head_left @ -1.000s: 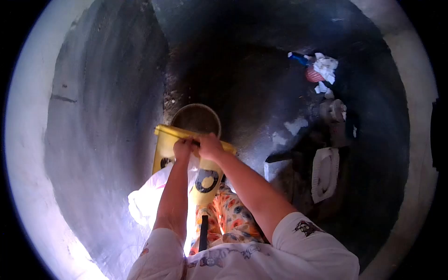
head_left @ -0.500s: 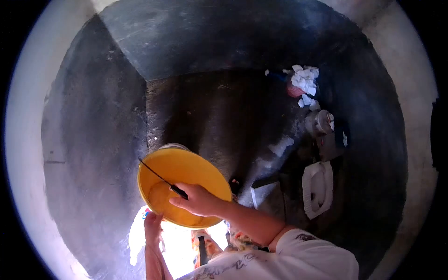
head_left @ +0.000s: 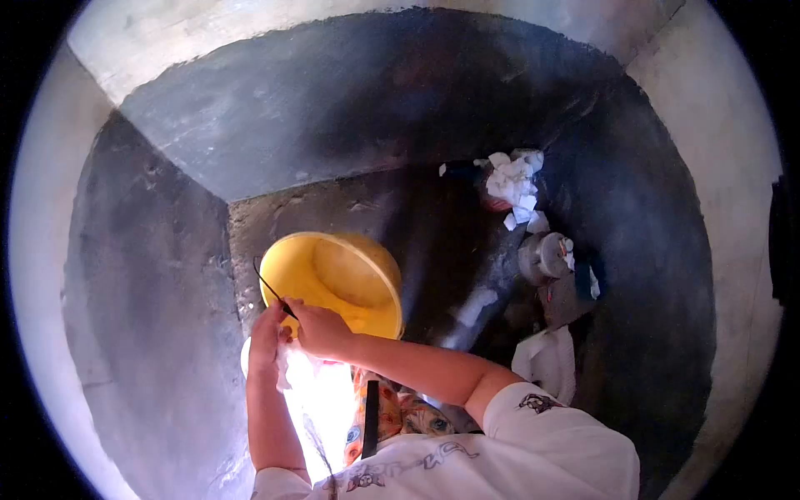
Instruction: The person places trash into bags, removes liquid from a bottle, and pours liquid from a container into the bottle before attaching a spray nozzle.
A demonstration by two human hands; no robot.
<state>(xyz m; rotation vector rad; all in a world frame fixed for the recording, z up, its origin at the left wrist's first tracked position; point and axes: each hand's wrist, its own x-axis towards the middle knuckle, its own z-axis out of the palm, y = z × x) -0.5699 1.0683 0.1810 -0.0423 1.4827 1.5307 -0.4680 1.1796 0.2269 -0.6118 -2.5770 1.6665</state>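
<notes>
A large yellow basin (head_left: 354,262) stands tilted in front of me, its inside showing. Over its near left rim my right hand (head_left: 323,329) is closed around the black handle of a knife (head_left: 272,289), whose thin dark blade points up and left. Beside it, almost touching, my left hand (head_left: 265,333) is closed at the rim. Its fingers hide whatever they grip. Something whitish and crumpled (head_left: 292,367), washed out by bright light, hangs just below the hands.
A squat toilet (head_left: 546,362) is set in the floor at the right. Behind it stands a grey round container (head_left: 546,257). Farther back is a reddish bin heaped with white paper (head_left: 512,179). Dark-painted walls (head_left: 150,275) close in on the left and back.
My right hand, with the knife, has moved left and down from over the basin to meet my left hand, which has risen to the rim. The basin is tipped differently, and the view has shifted.
</notes>
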